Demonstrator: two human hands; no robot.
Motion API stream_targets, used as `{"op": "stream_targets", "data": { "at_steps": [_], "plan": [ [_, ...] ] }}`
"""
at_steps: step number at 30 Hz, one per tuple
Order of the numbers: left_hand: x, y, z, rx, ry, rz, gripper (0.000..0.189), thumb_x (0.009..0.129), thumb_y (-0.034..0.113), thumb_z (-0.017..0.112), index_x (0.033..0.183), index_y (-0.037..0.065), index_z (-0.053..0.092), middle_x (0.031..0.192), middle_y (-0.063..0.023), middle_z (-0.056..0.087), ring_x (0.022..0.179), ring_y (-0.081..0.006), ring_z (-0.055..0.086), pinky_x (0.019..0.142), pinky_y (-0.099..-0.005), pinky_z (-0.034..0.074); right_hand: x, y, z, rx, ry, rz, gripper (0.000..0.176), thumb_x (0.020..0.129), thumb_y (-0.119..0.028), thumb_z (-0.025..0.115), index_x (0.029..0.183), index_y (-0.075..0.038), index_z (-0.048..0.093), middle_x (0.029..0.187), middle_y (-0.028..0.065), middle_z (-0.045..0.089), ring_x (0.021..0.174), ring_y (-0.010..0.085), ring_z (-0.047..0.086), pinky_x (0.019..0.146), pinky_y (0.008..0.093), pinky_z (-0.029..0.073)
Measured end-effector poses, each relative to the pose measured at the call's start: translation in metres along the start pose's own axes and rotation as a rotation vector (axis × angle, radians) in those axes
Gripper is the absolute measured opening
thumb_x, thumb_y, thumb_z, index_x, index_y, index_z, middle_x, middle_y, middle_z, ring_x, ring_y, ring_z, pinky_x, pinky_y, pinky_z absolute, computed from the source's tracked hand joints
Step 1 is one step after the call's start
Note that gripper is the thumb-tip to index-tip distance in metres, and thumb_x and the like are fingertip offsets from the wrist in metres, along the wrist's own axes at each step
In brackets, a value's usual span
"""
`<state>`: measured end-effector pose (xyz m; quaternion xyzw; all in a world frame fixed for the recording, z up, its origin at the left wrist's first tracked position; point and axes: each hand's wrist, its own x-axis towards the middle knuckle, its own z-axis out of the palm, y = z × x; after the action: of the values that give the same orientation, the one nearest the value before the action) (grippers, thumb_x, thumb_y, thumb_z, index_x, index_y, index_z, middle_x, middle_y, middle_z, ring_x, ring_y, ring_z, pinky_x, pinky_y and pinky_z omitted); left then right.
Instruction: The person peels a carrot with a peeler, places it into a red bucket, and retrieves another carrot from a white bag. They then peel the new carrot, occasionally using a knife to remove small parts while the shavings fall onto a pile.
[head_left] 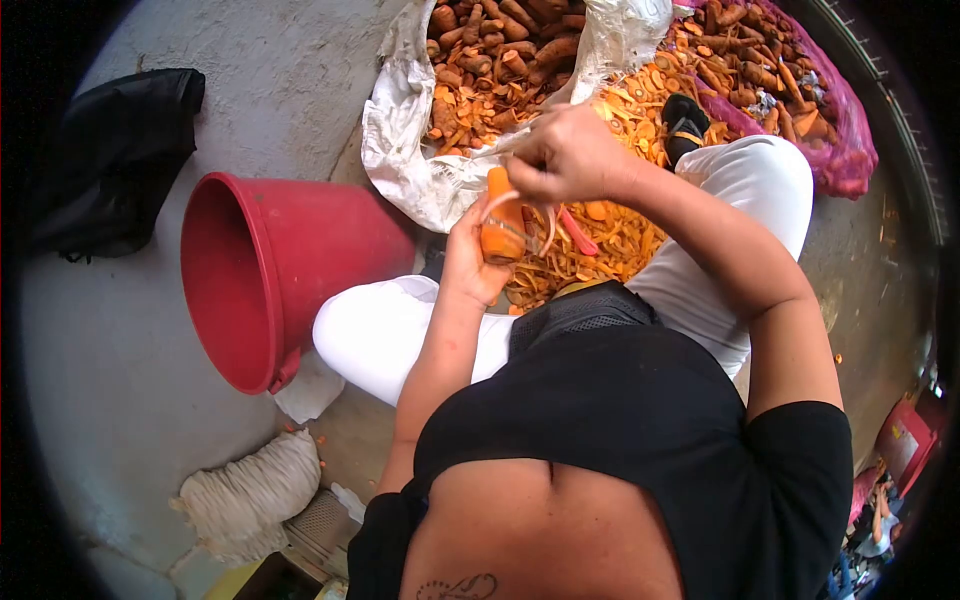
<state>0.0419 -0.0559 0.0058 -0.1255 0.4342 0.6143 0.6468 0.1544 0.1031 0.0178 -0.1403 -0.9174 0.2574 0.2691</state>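
Note:
My left hand [470,262] is wrapped around a thick peeled carrot [503,238], held upright over my lap. My right hand [575,152] is closed in a fist just above and to the right of the carrot. A thin pale point sticks out to the left of that fist, but what it grips is blurred and mostly covered by the fingers. Blurred pale curved strips [546,232] hang across the carrot below the fist. Orange peelings [610,258] lie heaped between my legs, with a red-pink strip-like object [578,234] on them.
A white sack [395,135] holding unpeeled carrots [500,45] stands open ahead. At the front right is a pink mesh sack [850,150] of carrots. A red bucket [340,228] lies tipped on my left. Behind it are a black bag [130,150] and a bundled pale sack [250,490].

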Motion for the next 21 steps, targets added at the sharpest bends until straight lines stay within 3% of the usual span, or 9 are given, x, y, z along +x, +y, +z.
{"op": "stream_targets", "data": {
  "at_steps": [2,6,9,12,13,14,16,18,21],
  "plan": [
    [0.005,0.000,-0.010,-0.045,-0.037,-0.035,0.033,0.097,0.031,0.043,0.113,0.005,0.055,0.098,-0.0096,0.063,0.086,-0.0227,0.064,0.070,-0.0364,0.053,-0.001,-0.009,0.001,0.039,0.003,-0.086,0.032,0.074,-0.030,0.059,0.051,-0.009,0.063,0.048,0.0130,0.054,0.048,0.0320,0.056,0.048,0.0395,0.046],
    [0.006,-0.002,-0.008,-0.047,-0.035,-0.052,0.030,0.097,0.029,0.043,0.110,0.005,0.056,0.099,-0.0091,0.063,0.086,-0.0229,0.063,0.069,-0.0387,0.053,-0.002,-0.005,0.006,0.002,-0.018,-0.119,0.030,0.073,-0.030,0.060,0.051,-0.010,0.063,0.048,0.0129,0.053,0.047,0.0325,0.055,0.050,0.0398,0.046],
    [0.004,-0.002,0.001,-0.040,-0.020,-0.017,0.032,0.097,0.030,0.042,0.111,0.005,0.055,0.099,-0.0091,0.063,0.081,-0.0214,0.062,0.065,-0.0376,0.052,0.001,0.002,0.010,-0.028,0.041,-0.179,0.029,0.072,-0.023,0.062,0.046,-0.010,0.058,0.046,0.0056,0.052,0.046,0.0255,0.054,0.048,0.0354,0.043],
    [-0.001,-0.002,-0.002,0.093,-0.121,0.078,0.036,0.098,0.033,0.040,0.115,0.004,0.052,0.094,-0.0094,0.061,0.075,-0.0200,0.059,0.060,-0.0355,0.050,0.008,0.024,0.020,-0.024,0.088,-0.062,0.030,0.075,-0.024,0.061,0.048,-0.009,0.060,0.046,0.0061,0.053,0.043,0.0259,0.053,0.044,0.0356,0.043],
    [0.003,0.002,-0.010,0.126,-0.100,-0.065,0.042,0.098,0.036,0.039,0.122,0.004,0.049,0.089,-0.0087,0.059,0.071,-0.0182,0.057,0.055,-0.0334,0.048,0.012,0.034,0.018,-0.085,0.083,0.006,0.032,0.078,-0.027,0.059,0.052,-0.009,0.064,0.047,0.0080,0.055,0.043,0.0263,0.054,0.042,0.0353,0.043],
    [0.005,0.000,-0.015,0.139,-0.154,-0.078,0.044,0.098,0.037,0.038,0.124,0.004,0.048,0.087,-0.0085,0.058,0.070,-0.0179,0.057,0.055,-0.0330,0.048,0.016,0.049,0.018,-0.112,-0.031,0.157,0.033,0.080,-0.030,0.057,0.055,-0.011,0.066,0.050,0.0098,0.057,0.047,0.0272,0.057,0.047,0.0363,0.047],
    [-0.001,0.001,-0.011,0.165,-0.264,-0.105,0.047,0.098,0.039,0.037,0.128,0.004,0.046,0.085,-0.0081,0.057,0.069,-0.0174,0.057,0.055,-0.0323,0.047,0.020,0.079,0.019,-0.345,-0.174,0.228,0.035,0.078,-0.040,0.055,0.062,-0.011,0.068,0.057,0.0118,0.060,0.055,0.0303,0.062,0.056,0.0402,0.051],
    [-0.007,0.003,-0.005,0.211,-0.306,-0.092,0.049,0.098,0.039,0.035,0.132,0.004,0.043,0.085,-0.0083,0.056,0.067,-0.0168,0.056,0.058,-0.0304,0.048,0.011,0.102,0.021,-0.390,-0.292,0.435,0.034,0.078,-0.040,0.056,0.067,-0.010,0.069,0.065,0.0127,0.064,0.061,0.0311,0.064,0.059,0.0406,0.052],
    [-0.006,0.007,-0.004,0.181,-0.372,-0.070,0.048,0.099,0.038,0.035,0.131,0.004,0.044,0.086,-0.0089,0.057,0.071,-0.0181,0.057,0.061,-0.0311,0.049,-0.011,0.129,0.031,-0.410,-0.437,0.607,0.048,0.081,-0.052,0.053,0.078,-0.008,0.071,0.079,0.0143,0.068,0.073,0.0312,0.066,0.066,0.0410,0.053]
  ]
}}
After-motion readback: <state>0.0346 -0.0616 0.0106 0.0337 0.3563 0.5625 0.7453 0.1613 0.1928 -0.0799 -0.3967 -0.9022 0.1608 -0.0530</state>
